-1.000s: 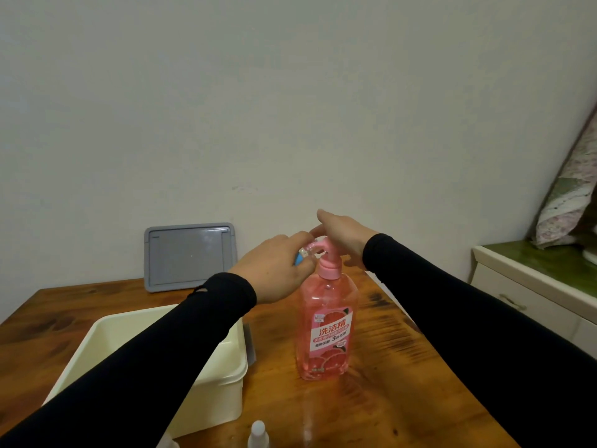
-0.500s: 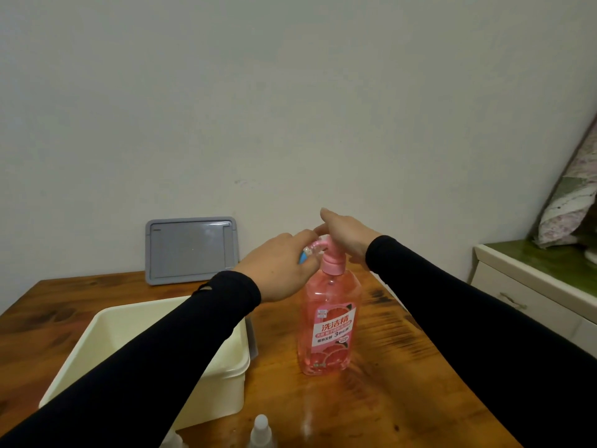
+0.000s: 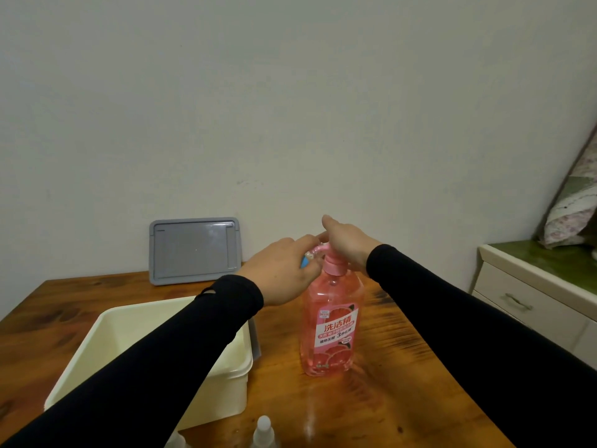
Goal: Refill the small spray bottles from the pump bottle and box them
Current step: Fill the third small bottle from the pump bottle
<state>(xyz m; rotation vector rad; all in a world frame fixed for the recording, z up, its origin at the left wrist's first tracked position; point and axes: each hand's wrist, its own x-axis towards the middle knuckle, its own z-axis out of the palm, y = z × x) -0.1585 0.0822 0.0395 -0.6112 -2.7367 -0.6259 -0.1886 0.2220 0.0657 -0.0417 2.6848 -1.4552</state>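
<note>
A pink pump bottle (image 3: 329, 321) stands upright on the wooden table (image 3: 371, 402). My right hand (image 3: 347, 244) lies flat on top of its pump head, fingers straight. My left hand (image 3: 284, 270) grips a small blue spray bottle (image 3: 305, 261) held up to the pump's spout; most of that bottle is hidden in my fingers. A cream plastic box (image 3: 232, 376) sits open to the left, under my left forearm. A small white-capped spray bottle (image 3: 264, 431) stands at the near table edge.
A grey lid (image 3: 195, 250) leans against the wall at the back of the table. Another white cap (image 3: 176, 442) peeks in at the bottom edge. A white cabinet (image 3: 529, 295) with a green top stands to the right.
The view has shifted slightly. Both hands stay at the pump head, the left one still holding the small bottle at the spout.
</note>
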